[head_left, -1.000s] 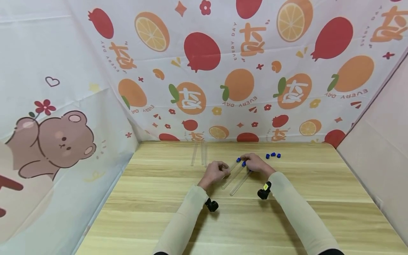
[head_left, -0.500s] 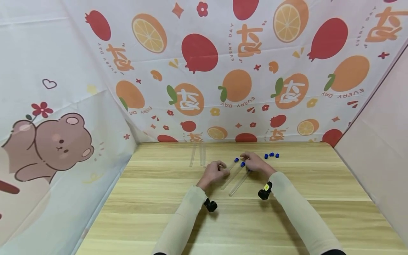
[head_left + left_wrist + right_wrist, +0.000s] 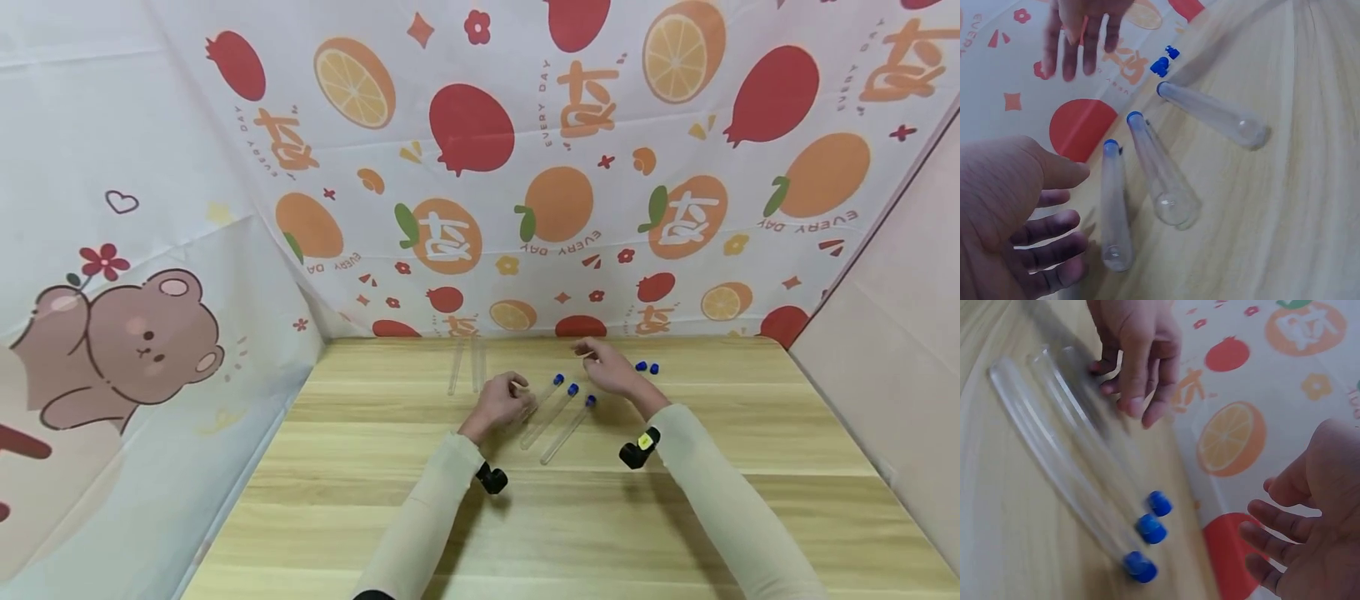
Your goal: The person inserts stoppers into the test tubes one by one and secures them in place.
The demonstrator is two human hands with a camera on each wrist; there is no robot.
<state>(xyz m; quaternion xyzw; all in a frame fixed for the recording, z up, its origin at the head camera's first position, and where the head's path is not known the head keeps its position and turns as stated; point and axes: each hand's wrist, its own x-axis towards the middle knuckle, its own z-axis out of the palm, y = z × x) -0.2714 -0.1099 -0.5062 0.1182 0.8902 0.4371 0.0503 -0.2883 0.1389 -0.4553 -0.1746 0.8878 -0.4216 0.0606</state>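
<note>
Three clear test tubes with blue caps lie slanted side by side on the table: the nearest-right test tube (image 3: 566,435), the middle test tube (image 3: 547,421) and the left test tube (image 3: 1116,212). Just left of them hovers my left hand (image 3: 501,402), fingers loosely bent and holding nothing. My right hand (image 3: 609,369) is raised beyond the capped ends, fingers spread and slightly bent, with nothing in them. In the right wrist view it is apart from the blue caps (image 3: 1151,529). Loose blue caps (image 3: 648,367) lie right of that hand, which may hide one.
Several uncapped clear tubes (image 3: 455,371) lie at the back left of the wooden table (image 3: 375,475). A fruit-print cloth (image 3: 480,217) hangs along the table's back edge. Pale sheets (image 3: 892,358) stand at both sides.
My right hand has moved away from the tubes, up and to the right, uncovering the rightmost cap. My left hand has barely moved.
</note>
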